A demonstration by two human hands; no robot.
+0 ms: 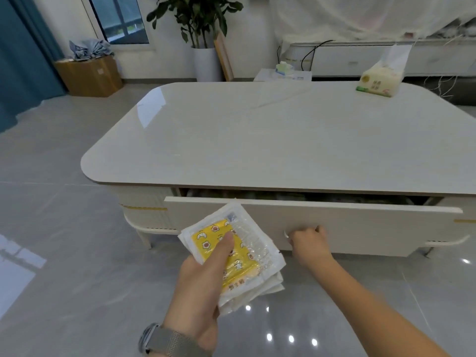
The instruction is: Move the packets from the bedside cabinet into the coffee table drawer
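Note:
My left hand (203, 287) grips a stack of flat packets (244, 256), thumb pressed on the top one, which is clear plastic with a yellow printed pad inside. The stack hangs in front of the left part of the coffee table drawer (360, 222). The drawer stands slightly pulled out from under the white coffee table (257, 140), and a dark gap shows some contents behind its front panel. My right hand (307, 243) curls round the small handle at the lower middle of the drawer front.
A tissue pack (380, 79) sits on the table's far right corner. Glossy grey floor tiles surround the table. A cardboard box (88, 76), a potted plant (203, 34) and a low white cabinet (386, 57) line the far wall.

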